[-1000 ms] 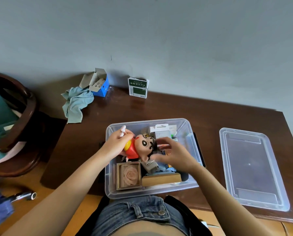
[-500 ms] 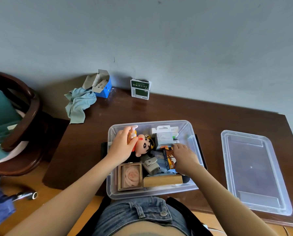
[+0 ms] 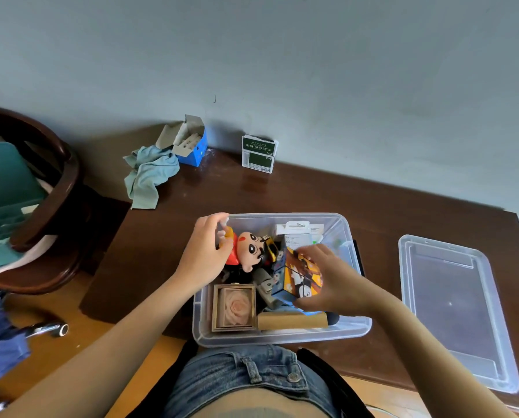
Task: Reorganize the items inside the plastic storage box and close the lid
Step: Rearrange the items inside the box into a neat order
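Note:
An open clear plastic storage box point(image 3: 350, 325) sits at the table's near edge, in front of me. My left hand point(image 3: 205, 254) grips a cartoon boy figure point(image 3: 249, 248) in a red shirt at the box's far left corner. My right hand point(image 3: 332, 279) holds a printed cube point(image 3: 297, 273) with cartoon pictures, lifted above the box's middle. Inside also lie a framed rose box point(image 3: 235, 307), a wooden block point(image 3: 291, 321), a grey item point(image 3: 264, 283) and white cartons point(image 3: 295, 235). The clear lid point(image 3: 454, 309) lies flat on the table to the right.
Against the wall stand a green-and-white carton point(image 3: 259, 153) and an open blue box point(image 3: 190, 143) beside a light blue cloth point(image 3: 148, 173). A dark wooden chair point(image 3: 50, 206) stands to the left. A chrome tool point(image 3: 48, 328) lies on the floor.
My right hand has picked the printed cube up out of the box. My left hand has shifted the cartoon figure toward the box's far left corner.

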Demonstrator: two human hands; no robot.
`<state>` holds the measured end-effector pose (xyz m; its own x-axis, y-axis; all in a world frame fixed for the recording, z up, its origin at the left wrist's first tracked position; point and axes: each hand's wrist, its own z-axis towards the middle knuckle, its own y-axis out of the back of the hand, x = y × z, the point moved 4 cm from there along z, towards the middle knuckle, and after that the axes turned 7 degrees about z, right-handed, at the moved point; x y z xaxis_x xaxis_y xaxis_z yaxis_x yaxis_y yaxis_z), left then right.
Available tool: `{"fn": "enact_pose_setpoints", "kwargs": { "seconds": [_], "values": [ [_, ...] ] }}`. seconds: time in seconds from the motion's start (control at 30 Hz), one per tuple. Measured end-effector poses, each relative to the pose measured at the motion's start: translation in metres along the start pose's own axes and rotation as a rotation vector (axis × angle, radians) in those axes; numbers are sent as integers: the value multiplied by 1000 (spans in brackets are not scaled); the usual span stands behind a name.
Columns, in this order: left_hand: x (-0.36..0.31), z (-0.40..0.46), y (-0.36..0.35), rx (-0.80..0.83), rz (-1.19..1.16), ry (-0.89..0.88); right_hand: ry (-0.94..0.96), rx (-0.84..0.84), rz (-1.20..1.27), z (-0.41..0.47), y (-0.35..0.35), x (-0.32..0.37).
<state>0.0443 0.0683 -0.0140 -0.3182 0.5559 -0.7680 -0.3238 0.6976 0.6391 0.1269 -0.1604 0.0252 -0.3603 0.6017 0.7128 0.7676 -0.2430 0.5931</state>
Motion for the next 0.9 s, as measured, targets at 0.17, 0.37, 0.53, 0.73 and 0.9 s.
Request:
{"fn": "enact_pose_setpoints", "kwargs": {
  "seconds": [0.17,0.37,0.53,0.73,0.9],
  "values": [
    [-15,-8,11,-66,24,-62,222,6,-65,16,-23,28],
    [-28,-13,9,273,-131,87,349,7,-115,34,-30,44],
    [-25,-21,3,498,-471,263,339,23,36,37,-33,46],
    [-14,-26,-6,373,-715,438,169,-81,289,36,-39,31],
    [-18,-26,-13,251,-925,471,-220,-110,963,39,-47,16]
  ]
}}
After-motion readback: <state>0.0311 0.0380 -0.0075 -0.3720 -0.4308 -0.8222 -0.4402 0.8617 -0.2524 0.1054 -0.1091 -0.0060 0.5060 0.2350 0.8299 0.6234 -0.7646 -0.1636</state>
